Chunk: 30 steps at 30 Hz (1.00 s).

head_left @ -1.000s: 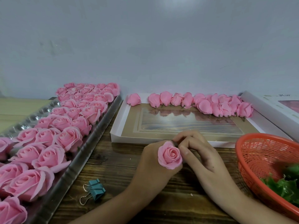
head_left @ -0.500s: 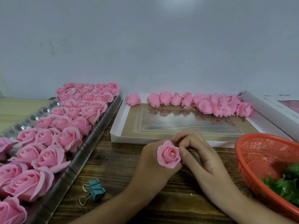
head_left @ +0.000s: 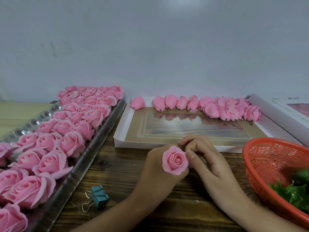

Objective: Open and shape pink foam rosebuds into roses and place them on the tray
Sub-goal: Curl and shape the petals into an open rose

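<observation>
My left hand (head_left: 155, 171) grips a pink foam rose (head_left: 174, 160) from below, its opened face turned up toward me. My right hand (head_left: 207, 158) pinches the rose's outer petal at its right edge with thumb and curled fingers. A silver tray (head_left: 87, 158) along the left holds several rows of opened pink roses (head_left: 70, 143). Closed pink rosebuds (head_left: 207, 107) lie in a row at the far edge of a shallow white box lid (head_left: 123, 129) behind my hands.
An orange plastic basket (head_left: 260, 158) with green leaf pieces (head_left: 294, 191) stands at the right. A teal binder clip (head_left: 97, 197) lies on the wooden table (head_left: 117, 174) near the tray. Another white box (head_left: 275, 113) sits at the far right by the wall.
The rose has turned slightly and its outer petals have spread a little wider. My right fingers have shifted along its right edge. Both hands stay in the same spot.
</observation>
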Each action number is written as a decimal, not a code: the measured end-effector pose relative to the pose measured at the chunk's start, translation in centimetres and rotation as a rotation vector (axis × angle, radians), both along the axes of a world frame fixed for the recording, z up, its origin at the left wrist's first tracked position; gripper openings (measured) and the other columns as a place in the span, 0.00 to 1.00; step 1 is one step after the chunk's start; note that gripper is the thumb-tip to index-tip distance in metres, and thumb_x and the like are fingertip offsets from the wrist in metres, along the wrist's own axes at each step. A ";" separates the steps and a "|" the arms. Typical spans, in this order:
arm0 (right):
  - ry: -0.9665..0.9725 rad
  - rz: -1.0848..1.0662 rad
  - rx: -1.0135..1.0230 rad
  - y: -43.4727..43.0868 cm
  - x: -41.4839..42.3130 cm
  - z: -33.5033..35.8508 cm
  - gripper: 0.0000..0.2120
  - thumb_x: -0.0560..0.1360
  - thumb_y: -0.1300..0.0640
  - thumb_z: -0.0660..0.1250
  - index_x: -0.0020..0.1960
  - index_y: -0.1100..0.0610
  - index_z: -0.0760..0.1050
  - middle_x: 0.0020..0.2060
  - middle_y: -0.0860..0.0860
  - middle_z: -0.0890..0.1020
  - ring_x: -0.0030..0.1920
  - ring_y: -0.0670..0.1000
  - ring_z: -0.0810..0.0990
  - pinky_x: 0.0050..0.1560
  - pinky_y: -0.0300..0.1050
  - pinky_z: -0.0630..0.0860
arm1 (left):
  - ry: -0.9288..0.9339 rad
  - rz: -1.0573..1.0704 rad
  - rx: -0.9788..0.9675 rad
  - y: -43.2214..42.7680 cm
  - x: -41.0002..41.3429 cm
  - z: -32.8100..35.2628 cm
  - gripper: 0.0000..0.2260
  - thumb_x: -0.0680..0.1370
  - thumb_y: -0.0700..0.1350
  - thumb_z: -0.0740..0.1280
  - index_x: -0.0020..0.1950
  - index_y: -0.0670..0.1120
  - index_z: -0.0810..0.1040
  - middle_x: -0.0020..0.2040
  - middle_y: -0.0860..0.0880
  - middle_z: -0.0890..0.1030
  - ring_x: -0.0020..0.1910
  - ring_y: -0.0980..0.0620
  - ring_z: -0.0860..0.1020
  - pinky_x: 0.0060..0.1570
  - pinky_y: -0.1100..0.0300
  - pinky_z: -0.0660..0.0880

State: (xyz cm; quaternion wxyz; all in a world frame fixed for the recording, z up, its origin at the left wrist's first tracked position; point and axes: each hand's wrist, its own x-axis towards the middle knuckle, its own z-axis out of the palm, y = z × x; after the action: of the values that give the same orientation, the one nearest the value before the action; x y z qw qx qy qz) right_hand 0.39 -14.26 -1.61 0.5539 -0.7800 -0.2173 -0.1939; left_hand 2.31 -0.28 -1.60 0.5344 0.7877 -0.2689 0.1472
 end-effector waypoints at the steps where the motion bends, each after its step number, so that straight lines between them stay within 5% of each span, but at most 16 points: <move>1: -0.009 0.004 0.003 0.0 0.0 0.0 0.10 0.78 0.50 0.61 0.40 0.52 0.71 0.49 0.47 0.78 0.56 0.51 0.77 0.55 0.34 0.69 | 0.008 -0.004 0.001 0.0 0.1 -0.1 0.13 0.67 0.45 0.71 0.30 0.60 0.71 0.32 0.67 0.75 0.33 0.65 0.74 0.34 0.75 0.68; 8: -0.034 0.010 -0.023 0.1 -0.2 0.3 0.09 0.77 0.52 0.63 0.40 0.55 0.74 0.50 0.46 0.78 0.56 0.51 0.77 0.56 0.34 0.69 | -0.005 -0.013 0.043 -0.2 0.6 -0.4 0.12 0.66 0.45 0.69 0.30 0.63 0.73 0.34 0.72 0.75 0.35 0.69 0.74 0.36 0.78 0.67; 11: -0.020 0.024 -0.004 0.1 -0.2 0.3 0.11 0.78 0.52 0.61 0.40 0.55 0.74 0.50 0.47 0.78 0.56 0.51 0.77 0.55 0.34 0.69 | -0.061 -0.003 0.057 -0.1 0.3 -0.2 0.16 0.68 0.44 0.70 0.31 0.61 0.67 0.32 0.69 0.74 0.33 0.67 0.73 0.34 0.78 0.66; 30: 0.026 -0.013 0.030 -0.1 0.1 -0.2 0.12 0.78 0.47 0.60 0.45 0.54 0.74 0.50 0.47 0.78 0.56 0.52 0.77 0.52 0.37 0.72 | 0.035 -0.025 -0.007 0.1 -0.2 0.4 0.14 0.69 0.39 0.75 0.34 0.54 0.73 0.30 0.58 0.75 0.31 0.60 0.74 0.32 0.72 0.69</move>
State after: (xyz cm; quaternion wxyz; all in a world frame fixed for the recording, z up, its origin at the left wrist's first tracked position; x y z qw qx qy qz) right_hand 0.45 -14.40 -1.82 0.5673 -0.7754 -0.2020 -0.1904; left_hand 2.15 -0.17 -1.23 0.5437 0.7848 -0.2686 0.1277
